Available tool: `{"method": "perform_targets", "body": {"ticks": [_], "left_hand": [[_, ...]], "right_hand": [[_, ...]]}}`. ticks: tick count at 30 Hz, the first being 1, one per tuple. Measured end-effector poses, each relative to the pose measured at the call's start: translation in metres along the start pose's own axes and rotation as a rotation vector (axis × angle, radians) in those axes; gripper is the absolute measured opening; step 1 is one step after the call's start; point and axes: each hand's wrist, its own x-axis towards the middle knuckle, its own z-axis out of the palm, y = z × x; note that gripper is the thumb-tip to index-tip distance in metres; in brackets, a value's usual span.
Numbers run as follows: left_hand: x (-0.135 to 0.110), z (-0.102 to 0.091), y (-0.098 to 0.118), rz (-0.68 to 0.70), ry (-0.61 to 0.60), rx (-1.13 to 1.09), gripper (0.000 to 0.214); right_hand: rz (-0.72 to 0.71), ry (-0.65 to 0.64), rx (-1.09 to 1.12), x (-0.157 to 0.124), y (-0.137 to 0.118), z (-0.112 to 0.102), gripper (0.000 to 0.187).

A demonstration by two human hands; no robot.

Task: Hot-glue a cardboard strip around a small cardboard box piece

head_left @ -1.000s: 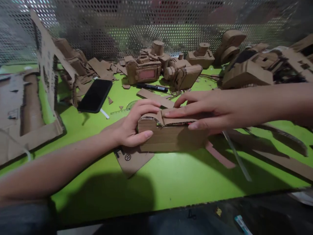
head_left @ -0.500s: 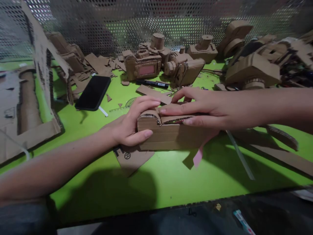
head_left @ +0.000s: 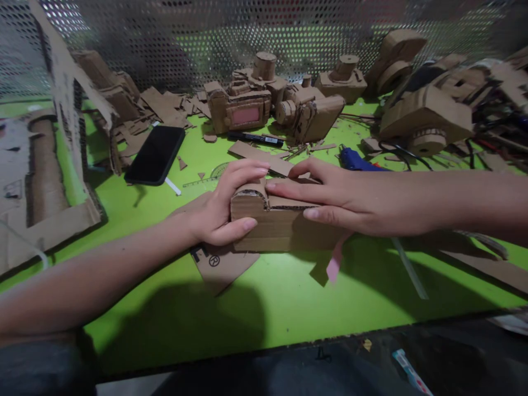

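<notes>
A brown cardboard box body [head_left: 284,228] with a rounded raised left end stands on the green table in front of me. My left hand [head_left: 229,203] is wrapped round that left end, thumb on the front face and fingers over the top. My right hand [head_left: 338,192] lies across the top, fingers stretched along the cardboard top strip [head_left: 292,199] and pressing on it, thumb at the upper front edge. The box's right end is hidden under that hand. A pink paper strip [head_left: 335,264] hangs by the box's lower right.
Several cardboard camera models [head_left: 247,110] stand along the perforated metal screen [head_left: 185,44]. A phone [head_left: 155,155], a black marker [head_left: 256,139], a blue glue gun [head_left: 358,160], a protractor [head_left: 218,170] and a glue stick [head_left: 408,267] lie around. A cut cardboard sheet [head_left: 61,231] is at left.
My right hand has pressed down, and the gap under the top strip at the front edge has narrowed. Its forearm is lower, uncovering the blue glue gun. My left hand keeps its hold.
</notes>
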Motion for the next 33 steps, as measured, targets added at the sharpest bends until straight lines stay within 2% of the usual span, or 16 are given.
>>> {"method": "perform_targets", "body": {"ticks": [8, 17, 25, 28, 33], "left_hand": [[-0.002, -0.002, -0.003, -0.029, -0.023, 0.007, 0.085], [0.0, -0.004, -0.002, 0.037, -0.011, 0.064, 0.09], [0.004, -0.003, 0.002, -0.038, -0.021, 0.011, 0.084], [0.006, -0.004, 0.003, -0.019, -0.037, 0.01, 0.086], [0.007, -0.009, 0.001, -0.02, -0.041, 0.062, 0.094]], "right_hand": [[-0.012, 0.038, -0.023, 0.0, -0.003, 0.005, 0.073], [-0.026, 0.045, -0.054, 0.003, -0.006, 0.004, 0.073], [-0.085, 0.101, -0.082, 0.001, 0.021, 0.006, 0.072], [-0.043, 0.103, -0.082, 0.001, 0.024, 0.001, 0.078], [0.115, 0.11, -0.078, -0.002, 0.007, -0.012, 0.086]]}}
